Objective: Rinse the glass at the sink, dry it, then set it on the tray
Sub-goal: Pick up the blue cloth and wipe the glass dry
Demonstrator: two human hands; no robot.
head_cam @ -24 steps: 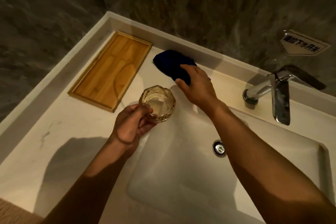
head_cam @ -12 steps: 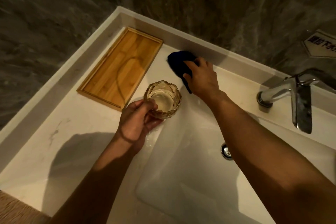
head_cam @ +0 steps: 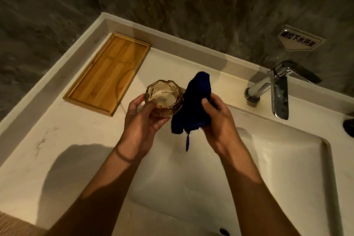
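— Above the sink [head_cam: 287, 168], hand positions?
— My left hand [head_cam: 142, 120] cups the glass [head_cam: 163, 97] upright, fingers wrapped; my right hand [head_cam: 218, 120], at three o'clock, pinches the blue cloth [head_cam: 193, 105] touching it. Tray [head_cam: 107, 74] sits at ten o'clock.

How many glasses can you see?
1. The one glass is held in the left hand, above the counter's edge by the sink, right of the wooden tray. Nothing suggests another is hidden.
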